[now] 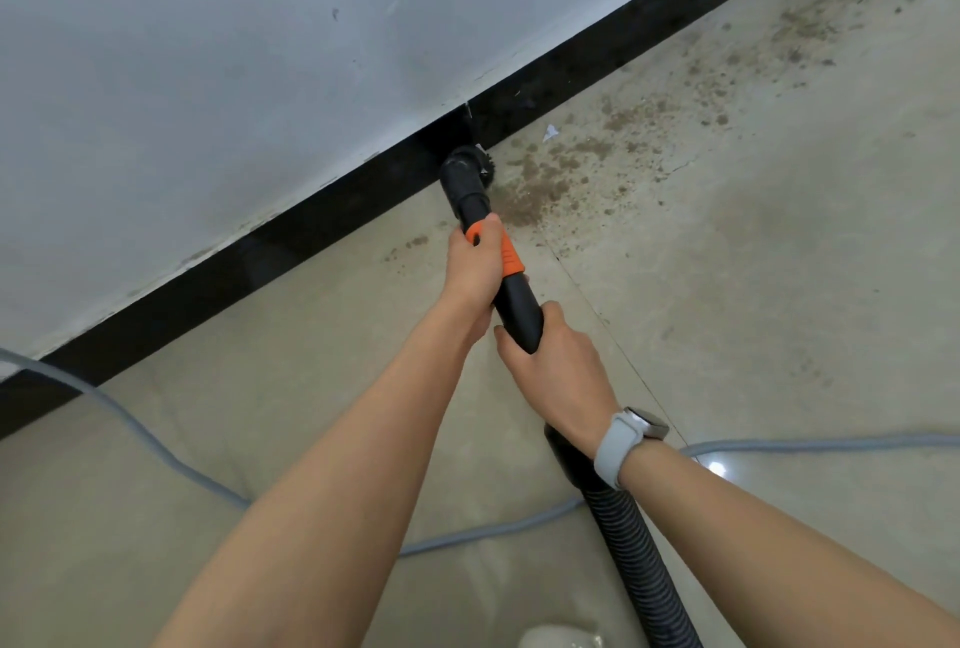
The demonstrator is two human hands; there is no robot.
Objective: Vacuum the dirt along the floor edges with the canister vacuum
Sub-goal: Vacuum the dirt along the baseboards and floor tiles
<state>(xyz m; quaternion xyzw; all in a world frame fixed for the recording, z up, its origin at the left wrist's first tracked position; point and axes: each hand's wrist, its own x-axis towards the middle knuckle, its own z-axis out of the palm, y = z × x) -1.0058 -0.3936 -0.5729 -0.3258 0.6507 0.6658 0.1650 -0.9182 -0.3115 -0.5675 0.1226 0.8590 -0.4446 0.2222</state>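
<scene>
My left hand (474,269) grips the black vacuum wand (519,307) at its orange collar, and my right hand (556,366) holds the wand just behind it. The round brush nozzle (467,168) sits on the beige tile floor against the black baseboard (311,231). Brown dirt (550,179) lies scattered right of the nozzle and runs along the baseboard toward the upper right. A small white paper scrap (550,131) lies in the dirt. The black ribbed hose (634,543) trails from under my right wrist to the bottom edge.
A grey power cord (171,460) loops across the floor from the left edge, passes under my arms and continues to the right edge. A white wall (208,75) rises above the baseboard. A pale object (561,637) shows at the bottom edge.
</scene>
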